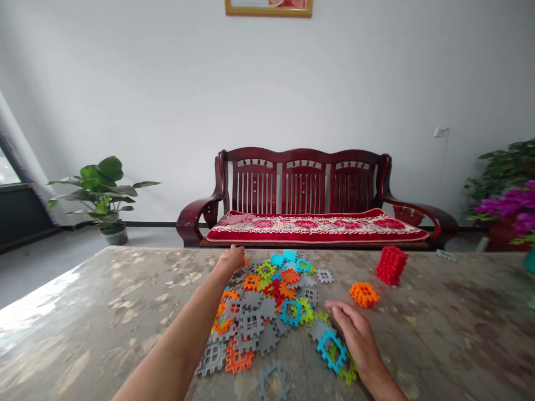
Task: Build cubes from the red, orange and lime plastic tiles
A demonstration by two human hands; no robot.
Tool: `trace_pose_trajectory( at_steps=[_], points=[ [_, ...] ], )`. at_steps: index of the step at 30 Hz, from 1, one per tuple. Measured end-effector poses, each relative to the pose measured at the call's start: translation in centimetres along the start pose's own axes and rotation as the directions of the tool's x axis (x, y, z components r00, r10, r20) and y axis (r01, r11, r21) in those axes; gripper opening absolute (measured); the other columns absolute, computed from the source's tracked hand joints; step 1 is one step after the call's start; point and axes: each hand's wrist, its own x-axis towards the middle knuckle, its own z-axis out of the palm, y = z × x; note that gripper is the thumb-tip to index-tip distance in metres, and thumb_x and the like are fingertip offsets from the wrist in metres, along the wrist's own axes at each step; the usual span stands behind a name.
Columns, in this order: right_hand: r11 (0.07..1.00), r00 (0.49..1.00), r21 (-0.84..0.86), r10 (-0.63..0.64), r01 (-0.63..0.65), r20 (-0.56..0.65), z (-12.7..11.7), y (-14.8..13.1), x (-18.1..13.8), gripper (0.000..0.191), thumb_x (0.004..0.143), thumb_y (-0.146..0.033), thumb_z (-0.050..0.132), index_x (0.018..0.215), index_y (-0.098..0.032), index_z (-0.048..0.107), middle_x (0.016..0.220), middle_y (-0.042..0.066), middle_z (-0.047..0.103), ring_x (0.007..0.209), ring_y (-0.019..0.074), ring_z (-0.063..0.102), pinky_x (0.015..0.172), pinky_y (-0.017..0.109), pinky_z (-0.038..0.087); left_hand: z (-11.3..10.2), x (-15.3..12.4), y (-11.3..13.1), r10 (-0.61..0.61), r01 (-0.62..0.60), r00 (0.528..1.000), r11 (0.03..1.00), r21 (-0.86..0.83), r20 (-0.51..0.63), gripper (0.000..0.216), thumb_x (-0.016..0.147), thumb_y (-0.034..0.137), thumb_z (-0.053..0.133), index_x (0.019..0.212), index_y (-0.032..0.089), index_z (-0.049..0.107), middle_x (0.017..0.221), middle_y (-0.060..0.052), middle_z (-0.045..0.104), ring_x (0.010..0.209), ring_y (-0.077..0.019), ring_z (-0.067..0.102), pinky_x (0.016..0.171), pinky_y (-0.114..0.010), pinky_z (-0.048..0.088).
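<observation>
A loose pile of flat, notched plastic building tiles in grey (251, 323), blue (291, 312), orange (252, 282), green and red lies on the table. My left hand (233, 259) reaches over to the far left edge of the pile, close to an orange tile; its fingers are mostly hidden behind the hand. At the pile's right side, my right hand (355, 331) rests with fingers extended and nothing visible in them. Just beyond it sits a stack of orange tiles (364, 294). A taller red stack (392, 265) stands upright farther right.
The patterned table (451, 334) spans the foreground. One grey tile (273, 381) lies near its front edge, another (446, 255) at the far right. Behind stands a dark red wooden bench (303, 184). Potted plants (104, 192) flank the room, with purple flowers (507, 206) at right.
</observation>
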Motion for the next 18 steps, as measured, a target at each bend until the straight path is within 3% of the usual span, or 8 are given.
trace_pose_trajectory(
  at_steps=[7,12,18],
  points=[
    [1.000,1.000,0.002,-0.012,0.012,0.010,0.0,0.4,0.1,0.053,0.077,-0.067,0.058,0.094,-0.020,0.075,0.104,0.013,0.075,0.100,0.0314,0.068,0.091,0.043,0.053,0.3,-0.4,0.1,0.053,-0.050,0.997,0.997,0.051,-0.058,0.038,0.091,0.037,0.060,0.124,0.018,0.058,0.126,-0.010,0.060,0.108,-0.0226,0.061,0.090,-0.044,0.054],
    [1.000,1.000,0.017,-0.011,0.011,0.001,0.1,0.2,0.0,0.054,0.076,-0.068,0.058,0.092,-0.020,0.075,0.102,0.013,0.075,0.099,0.0314,0.068,0.090,0.042,0.054,0.3,-0.7,-0.3,0.091,-0.085,0.991,0.994,0.075,-0.094,0.033,0.082,0.022,0.065,0.114,0.017,0.065,0.122,-0.018,0.062,0.114,-0.0321,0.061,0.090,-0.041,0.051],
    [0.999,1.000,0.025,-0.020,0.020,-0.014,0.3,-0.2,0.0,0.054,0.076,-0.069,0.058,0.090,-0.020,0.075,0.097,0.012,0.076,0.095,0.0311,0.069,0.086,0.042,0.055,-0.2,-1.6,-0.9,0.116,-0.106,0.987,0.990,0.093,-0.111,0.034,0.078,0.019,0.062,0.112,0.018,0.062,0.117,-0.015,0.065,0.106,-0.0281,0.066,0.085,-0.035,0.051]
  ],
)
